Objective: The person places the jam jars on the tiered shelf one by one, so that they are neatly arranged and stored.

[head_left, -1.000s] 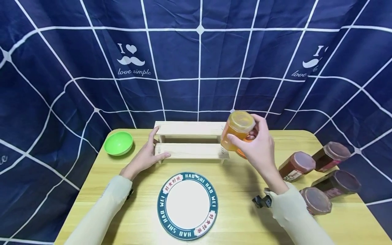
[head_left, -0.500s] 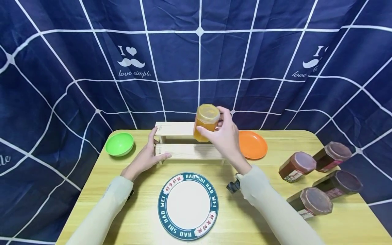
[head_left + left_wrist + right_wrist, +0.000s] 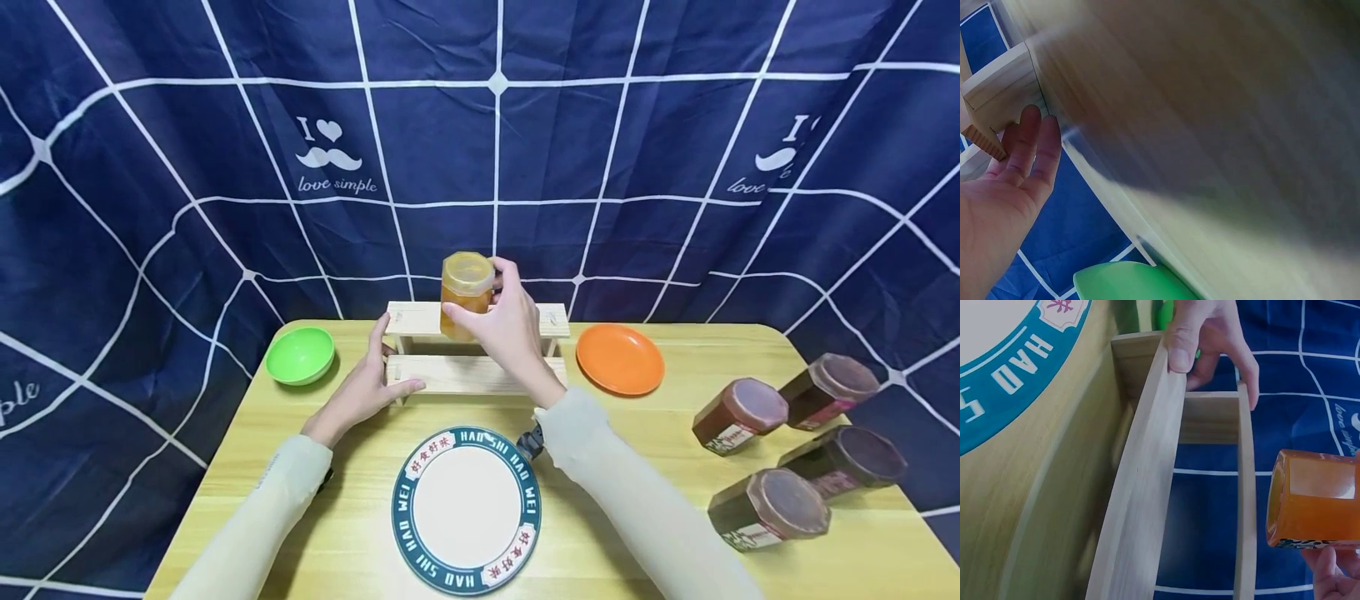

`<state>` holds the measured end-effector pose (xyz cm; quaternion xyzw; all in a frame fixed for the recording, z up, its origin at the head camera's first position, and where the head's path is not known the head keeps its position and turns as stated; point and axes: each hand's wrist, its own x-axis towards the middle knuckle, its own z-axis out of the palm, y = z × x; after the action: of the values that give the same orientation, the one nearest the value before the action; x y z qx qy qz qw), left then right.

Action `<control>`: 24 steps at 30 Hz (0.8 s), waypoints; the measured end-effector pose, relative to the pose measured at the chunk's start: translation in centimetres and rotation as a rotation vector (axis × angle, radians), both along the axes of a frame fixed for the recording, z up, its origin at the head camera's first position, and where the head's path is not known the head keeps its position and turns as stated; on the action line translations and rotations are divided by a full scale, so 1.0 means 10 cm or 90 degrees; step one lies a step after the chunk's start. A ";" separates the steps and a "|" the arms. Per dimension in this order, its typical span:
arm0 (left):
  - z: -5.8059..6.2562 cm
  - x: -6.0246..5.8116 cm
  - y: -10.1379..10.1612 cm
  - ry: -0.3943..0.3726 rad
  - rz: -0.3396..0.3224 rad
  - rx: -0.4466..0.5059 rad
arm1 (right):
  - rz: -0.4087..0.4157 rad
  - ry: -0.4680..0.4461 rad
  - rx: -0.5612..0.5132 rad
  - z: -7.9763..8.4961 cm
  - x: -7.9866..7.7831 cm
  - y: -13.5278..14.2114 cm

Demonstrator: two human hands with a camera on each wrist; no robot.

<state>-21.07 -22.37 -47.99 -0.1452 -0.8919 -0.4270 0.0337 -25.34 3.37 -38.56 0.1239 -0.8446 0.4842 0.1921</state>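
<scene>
A two-tier wooden step rack stands behind the round plate. My left hand grips its left end, thumb on the lower board and index finger at the upper one; the left wrist view shows the other fingers against the end piece. My right hand holds an upright jar of amber-orange contents with a translucent lid, thumb in front and fingers around the far side. In the right wrist view the jar shows a gap between its base and the upper board.
A white plate with a teal lettered rim lies in front of the rack. A green bowl stands left, an orange plate right. Several dark-red jars, one a red-brown jar, stand at the table's right. A blue curtain hangs behind.
My right hand has carried the amber jar leftward from above the orange plate to over the rack's upper board, uncovering the orange plate. My left hand keeps its grip on the rack.
</scene>
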 end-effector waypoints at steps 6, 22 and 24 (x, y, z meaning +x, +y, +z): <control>0.00 0.00 -0.01 -0.002 -0.005 0.002 | 0.007 -0.007 0.013 -0.03 -0.05 -0.15; -0.03 -0.01 -0.04 -0.018 0.001 0.003 | 0.010 0.000 0.056 -0.07 -0.18 -0.43; -0.02 -0.01 -0.04 -0.025 0.001 0.005 | 0.007 0.001 0.065 -0.07 -0.19 -0.45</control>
<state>-21.16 -22.78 -48.22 -0.1358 -0.8910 -0.4329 0.0169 -27.20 -1.15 -39.30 0.1387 -0.8672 0.4416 0.1835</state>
